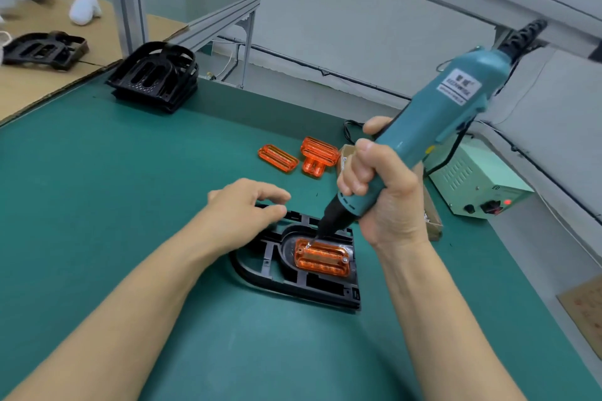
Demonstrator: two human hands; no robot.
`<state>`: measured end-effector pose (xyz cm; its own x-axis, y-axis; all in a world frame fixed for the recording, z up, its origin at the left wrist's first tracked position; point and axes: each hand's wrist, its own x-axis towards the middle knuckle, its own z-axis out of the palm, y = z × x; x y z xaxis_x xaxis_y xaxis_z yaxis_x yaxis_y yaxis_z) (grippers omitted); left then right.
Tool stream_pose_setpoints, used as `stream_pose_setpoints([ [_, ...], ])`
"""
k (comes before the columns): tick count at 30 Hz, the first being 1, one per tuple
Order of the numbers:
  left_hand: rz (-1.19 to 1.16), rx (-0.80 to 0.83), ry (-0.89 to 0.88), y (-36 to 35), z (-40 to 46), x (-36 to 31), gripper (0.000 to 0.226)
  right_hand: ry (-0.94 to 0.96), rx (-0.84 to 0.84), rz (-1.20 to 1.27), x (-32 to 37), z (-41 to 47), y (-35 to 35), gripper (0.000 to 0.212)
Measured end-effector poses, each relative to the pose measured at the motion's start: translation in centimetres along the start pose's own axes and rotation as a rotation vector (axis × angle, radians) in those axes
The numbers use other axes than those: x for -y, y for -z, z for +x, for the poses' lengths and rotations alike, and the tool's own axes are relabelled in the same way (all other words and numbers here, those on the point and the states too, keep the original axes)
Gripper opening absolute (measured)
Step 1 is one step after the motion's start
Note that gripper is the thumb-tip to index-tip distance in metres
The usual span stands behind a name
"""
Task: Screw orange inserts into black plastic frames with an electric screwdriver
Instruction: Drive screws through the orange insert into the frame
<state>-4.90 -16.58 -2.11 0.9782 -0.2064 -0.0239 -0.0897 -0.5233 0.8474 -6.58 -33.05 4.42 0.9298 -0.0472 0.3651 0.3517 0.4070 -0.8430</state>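
A flat cardboard sheet overlaps the far left of the smooth green mat, with a stack of ribbed black frames at its edge and broad bare mat in front. The left hand rests with relaxed, spread fingers on the black frame near the middle. An orange insert, glossy and translucent, sits in that frame. Two spare orange inserts lie behind. The right hand grips the teal electric screwdriver, bit on the insert's far-left corner. A pale power box stands at the mat's right edge.
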Motion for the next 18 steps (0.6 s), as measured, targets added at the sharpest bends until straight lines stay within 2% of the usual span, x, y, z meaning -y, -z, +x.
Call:
stream_pose_setpoints([
  [6,0.127,0.012,0.022,-0.5,-0.1,-0.3,0.027,-0.029,0.025,-0.059,-0.6,0.1,-0.5,0.017],
  [18,0.099,0.051,0.050,-0.5,-0.1,-0.2,0.031,-0.050,0.136,-0.139,-1.4,0.7,-0.7,0.017],
])
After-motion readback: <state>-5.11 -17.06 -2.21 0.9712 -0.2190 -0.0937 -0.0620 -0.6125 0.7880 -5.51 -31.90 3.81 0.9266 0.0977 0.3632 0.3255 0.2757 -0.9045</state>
